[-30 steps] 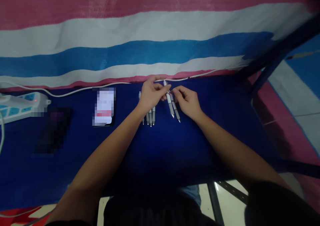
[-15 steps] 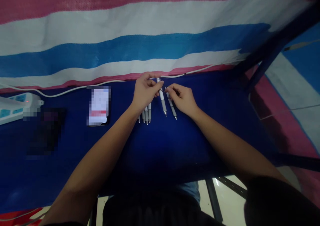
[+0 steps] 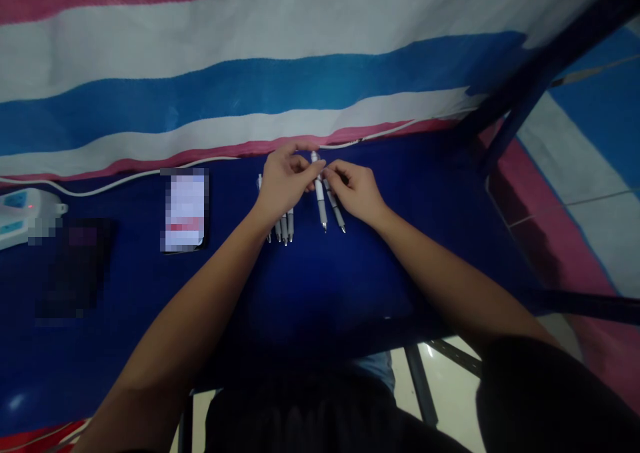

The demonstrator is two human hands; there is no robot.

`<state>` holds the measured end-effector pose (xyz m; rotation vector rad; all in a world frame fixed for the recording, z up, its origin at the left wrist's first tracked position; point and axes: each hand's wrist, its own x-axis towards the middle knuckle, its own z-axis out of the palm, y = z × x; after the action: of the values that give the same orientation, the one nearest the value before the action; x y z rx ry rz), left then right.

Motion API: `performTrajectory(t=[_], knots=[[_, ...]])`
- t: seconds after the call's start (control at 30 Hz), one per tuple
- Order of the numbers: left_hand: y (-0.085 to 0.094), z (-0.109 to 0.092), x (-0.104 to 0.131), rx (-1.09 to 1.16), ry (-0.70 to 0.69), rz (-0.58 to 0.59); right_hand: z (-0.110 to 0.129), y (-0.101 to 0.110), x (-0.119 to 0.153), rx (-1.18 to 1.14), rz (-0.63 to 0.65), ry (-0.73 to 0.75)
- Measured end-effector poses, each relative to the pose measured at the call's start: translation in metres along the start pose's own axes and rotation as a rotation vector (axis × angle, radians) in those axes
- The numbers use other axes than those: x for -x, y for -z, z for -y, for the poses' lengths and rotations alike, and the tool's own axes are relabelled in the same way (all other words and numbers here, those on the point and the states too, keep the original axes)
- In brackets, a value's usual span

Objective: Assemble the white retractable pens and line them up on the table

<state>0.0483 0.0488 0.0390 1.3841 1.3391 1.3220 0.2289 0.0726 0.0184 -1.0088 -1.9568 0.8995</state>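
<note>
My left hand (image 3: 286,183) is closed, thumb and fingers pinching a white pen (image 3: 321,198) with a grey grip and a silver tip directed toward me. Just beside it, my right hand (image 3: 357,191) pinches the upper end of a second pen (image 3: 335,207) of the same kind, its tip slanting down to the right. The fingertips of both hands nearly meet; whether they touch, I cannot tell. Several more pens (image 3: 285,229) lie side by side under my left hand, which covers their upper parts.
Everything lies on a dark blue table (image 3: 320,293). To the left are a phone (image 3: 185,209) with a lit screen, a blurred-out dark object (image 3: 75,266) and a white power strip (image 3: 30,216). A white cable (image 3: 125,181) runs along the back, before a striped sheet (image 3: 250,93).
The view has shifted, so the scene sits a little further left. My right hand and its pen have come slightly closer to the pen in my left hand.
</note>
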Motion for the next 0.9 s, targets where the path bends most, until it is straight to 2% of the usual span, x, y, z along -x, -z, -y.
performTrajectory(t=[0.47, 0.9], knots=[[0.0027, 0.0015, -0.0032, -0.065, -0.045, 0.005, 0.0004, 0.0011, -0.0005, 0.013, -0.006, -0.008], [0.0015, -0.0025, 0.0008, -0.072, -0.001, -0.018, -0.0018, -0.0003, -0.0007, -0.018, -0.018, -0.017]])
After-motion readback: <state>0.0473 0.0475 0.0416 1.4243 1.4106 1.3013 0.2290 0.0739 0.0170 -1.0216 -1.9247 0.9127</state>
